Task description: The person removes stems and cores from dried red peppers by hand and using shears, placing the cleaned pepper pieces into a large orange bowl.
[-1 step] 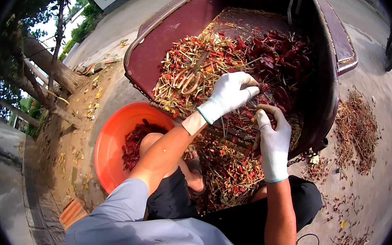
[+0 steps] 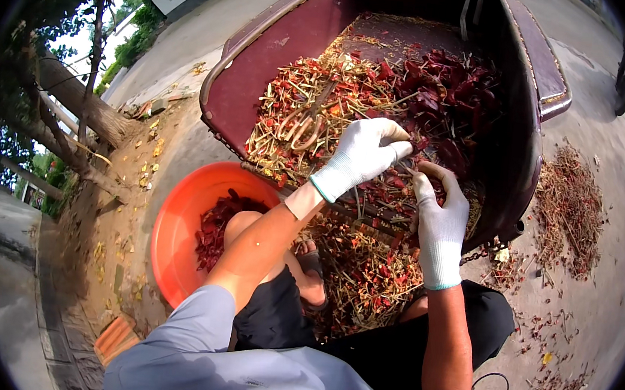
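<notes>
My left hand [image 2: 365,155], in a white knit glove, hangs over the near part of a maroon cart bed [image 2: 257,66], thumb and fingers pinched together. Close to its right, my right hand [image 2: 442,219], gloved alike, has its thumb and index fingertip together. A thin pale bit seems to show at the right fingertips, too small to name. Below both hands spreads a heap of dried red chilli pieces and straw-coloured stalks [image 2: 296,92]. Darker red chilli pods [image 2: 451,84] lie at the bed's right side. A small claw rake [image 2: 304,130] rests on the heap.
An orange tub [image 2: 175,219] with dark red pods stands at my left knee. More stalks and chilli bits [image 2: 365,275] lie below the cart's edge between my legs. Another stalk pile [image 2: 571,208] is on the concrete at right. Tree trunks [image 2: 92,102] rise at left.
My right hand has shifted slightly right, its index finger a little straighter. My left hand has dipped a little. The cart and heaps look the same.
</notes>
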`<state>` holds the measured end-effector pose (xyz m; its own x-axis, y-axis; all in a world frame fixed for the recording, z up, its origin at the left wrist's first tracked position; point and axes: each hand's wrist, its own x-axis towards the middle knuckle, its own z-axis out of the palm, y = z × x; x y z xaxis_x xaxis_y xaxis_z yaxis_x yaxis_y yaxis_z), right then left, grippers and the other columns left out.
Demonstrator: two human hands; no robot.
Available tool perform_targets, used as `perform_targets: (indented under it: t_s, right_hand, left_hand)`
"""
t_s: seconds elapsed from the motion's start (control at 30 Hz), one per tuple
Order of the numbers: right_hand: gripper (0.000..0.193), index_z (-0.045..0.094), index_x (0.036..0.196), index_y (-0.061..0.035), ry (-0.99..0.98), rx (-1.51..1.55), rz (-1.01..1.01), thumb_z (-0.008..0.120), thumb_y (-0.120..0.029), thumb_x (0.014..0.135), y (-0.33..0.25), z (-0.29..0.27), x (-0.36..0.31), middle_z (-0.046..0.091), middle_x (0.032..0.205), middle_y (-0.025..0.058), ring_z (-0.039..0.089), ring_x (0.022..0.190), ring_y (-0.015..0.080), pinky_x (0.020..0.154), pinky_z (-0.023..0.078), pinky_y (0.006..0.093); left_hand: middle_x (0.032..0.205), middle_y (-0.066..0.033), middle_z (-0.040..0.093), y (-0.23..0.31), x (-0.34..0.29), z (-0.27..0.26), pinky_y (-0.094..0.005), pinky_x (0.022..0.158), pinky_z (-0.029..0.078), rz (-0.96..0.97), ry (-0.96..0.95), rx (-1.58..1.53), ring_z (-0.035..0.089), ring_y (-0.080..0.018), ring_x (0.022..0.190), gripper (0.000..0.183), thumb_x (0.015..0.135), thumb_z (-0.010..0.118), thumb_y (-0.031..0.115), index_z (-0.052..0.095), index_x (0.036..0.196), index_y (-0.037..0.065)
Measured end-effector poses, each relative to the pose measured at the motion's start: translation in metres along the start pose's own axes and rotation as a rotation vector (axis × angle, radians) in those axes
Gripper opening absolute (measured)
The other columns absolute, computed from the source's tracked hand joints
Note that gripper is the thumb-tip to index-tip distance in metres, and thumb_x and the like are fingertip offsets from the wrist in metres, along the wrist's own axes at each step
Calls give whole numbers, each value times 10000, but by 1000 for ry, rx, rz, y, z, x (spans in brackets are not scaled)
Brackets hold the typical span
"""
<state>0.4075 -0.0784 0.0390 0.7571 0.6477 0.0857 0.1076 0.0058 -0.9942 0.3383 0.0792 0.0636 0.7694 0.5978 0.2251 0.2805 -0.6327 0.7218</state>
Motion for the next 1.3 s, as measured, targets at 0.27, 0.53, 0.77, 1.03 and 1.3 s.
perform_targets:
  t_s: [0.27, 0.53, 0.77, 1.03, 1.3]
  right_hand:
    - [447, 624, 1249, -83, -127, -155, -235, 731, -279, 862, -7, 12, -8, 667, 1128, 137, 652, 1042, 254, 915, 490, 343]
    - [317, 643, 1095, -22, -262, -275, -250, 704, -254, 889, -3, 11, -5, 655, 997, 148, 648, 906, 283, 804, 493, 355]
    - [289, 639, 1091, 19, -498, -30, -57, 678, -201, 908, -4, 11, -12, 640, 867, 136, 610, 743, 200, 703, 473, 325]
    - [132, 613, 885, -51, -319, -423, -477, 702, -145, 857, -19, 9, -17, 572, 801, 113, 617, 726, 334, 597, 472, 389]
    - [180, 608, 919, -7, -500, -156, -322, 688, -158, 864, -19, 10, -23, 560, 817, 102, 581, 690, 250, 633, 461, 341]
  left_hand:
    - [936, -69, 716, 17, -63, -30, -283, 794, 522, -65, -129, -210, 631, -93, 852, 209, 910, 666, 95, 694, 1084, -17]
    - [994, -43, 697, 19, -75, -48, -258, 814, 525, -32, -96, -294, 646, -96, 906, 216, 898, 675, 34, 693, 1109, -9]
    - [917, -52, 668, 17, -74, -43, -274, 756, 529, 64, -137, -282, 648, -120, 844, 99, 900, 656, 27, 695, 979, -19]
    - [782, -13, 651, 4, -68, -24, -225, 536, 445, -298, -130, -930, 567, -80, 633, 204, 1002, 534, 174, 657, 966, 15]
    - [702, -68, 687, -18, -7, -10, -259, 494, 500, -223, 35, -479, 644, -137, 557, 373, 976, 600, 365, 695, 809, 45]
